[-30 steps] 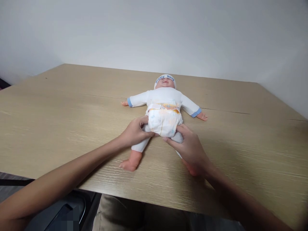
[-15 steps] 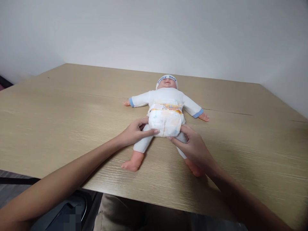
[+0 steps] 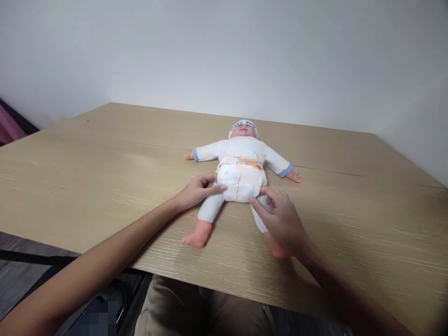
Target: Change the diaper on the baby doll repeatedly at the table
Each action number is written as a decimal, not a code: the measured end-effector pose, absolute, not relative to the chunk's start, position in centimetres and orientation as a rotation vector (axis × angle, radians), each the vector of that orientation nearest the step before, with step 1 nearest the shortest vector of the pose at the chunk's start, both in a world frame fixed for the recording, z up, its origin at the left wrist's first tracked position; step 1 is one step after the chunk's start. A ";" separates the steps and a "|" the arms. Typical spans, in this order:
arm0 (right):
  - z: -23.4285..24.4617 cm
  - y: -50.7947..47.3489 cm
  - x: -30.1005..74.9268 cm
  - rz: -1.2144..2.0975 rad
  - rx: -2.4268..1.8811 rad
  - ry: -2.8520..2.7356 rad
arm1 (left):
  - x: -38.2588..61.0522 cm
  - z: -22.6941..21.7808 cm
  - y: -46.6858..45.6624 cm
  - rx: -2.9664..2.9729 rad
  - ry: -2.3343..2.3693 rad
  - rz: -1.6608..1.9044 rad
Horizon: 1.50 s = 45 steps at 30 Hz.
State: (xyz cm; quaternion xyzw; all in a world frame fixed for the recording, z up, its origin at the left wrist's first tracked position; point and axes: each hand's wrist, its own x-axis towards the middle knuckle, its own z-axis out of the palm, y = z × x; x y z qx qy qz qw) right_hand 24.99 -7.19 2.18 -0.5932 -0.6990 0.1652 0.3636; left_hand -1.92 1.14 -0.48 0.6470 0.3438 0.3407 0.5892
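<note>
A baby doll lies on its back on the wooden table, arms spread, in a white suit and a lettered cap. It wears a white printed diaper. My left hand rests at the doll's hip on the left of the view, thumb and fingers closed on the diaper's leg edge. My right hand lies over the doll's other thigh, thumb and forefinger pinched on the diaper's lower edge. One bare foot points toward me; my right hand partly hides the other foot.
The table's near edge runs just above my lap. A plain white wall stands behind the table. A seam crosses the tabletop right of the doll. Dark floor and a blurred object show at the lower left.
The view has pulled back and tilted, so the doll sits lower and smaller. Both hands have stayed at the diaper's leg edges, shifting only slightly toward its bottom.
</note>
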 end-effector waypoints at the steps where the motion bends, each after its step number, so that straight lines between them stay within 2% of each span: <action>1: 2.0 -7.3 24.9 0.391 -1.518 -1.811 | -1.9 -0.6 1.0 1.511 0.820 0.809; 9: 1.3 -9.4 25.8 0.318 -1.462 -1.894 | -2.8 -1.1 -0.4 1.536 0.818 0.919; 14: 1.4 -9.5 28.5 0.346 -1.490 -1.825 | -4.8 -1.1 -0.4 1.805 0.916 1.047; 19: -0.5 -2.9 31.4 -0.126 -1.496 -1.778 | -4.9 -1.5 4.6 2.237 1.241 1.269; 22: -1.4 2.4 32.2 -0.322 -1.553 -1.860 | -3.9 -1.7 9.2 2.492 1.365 1.172; 30: -2.5 7.3 32.3 -0.401 -1.722 -1.994 | -2.8 -2.1 14.8 2.664 1.410 0.892; 39: -0.2 6.2 31.7 -0.171 -1.837 -1.988 | -2.5 -1.7 14.0 2.600 1.760 0.684; 45: 0.8 6.0 30.7 0.078 -1.894 -1.819 | -0.9 0.0 12.0 2.334 1.776 0.748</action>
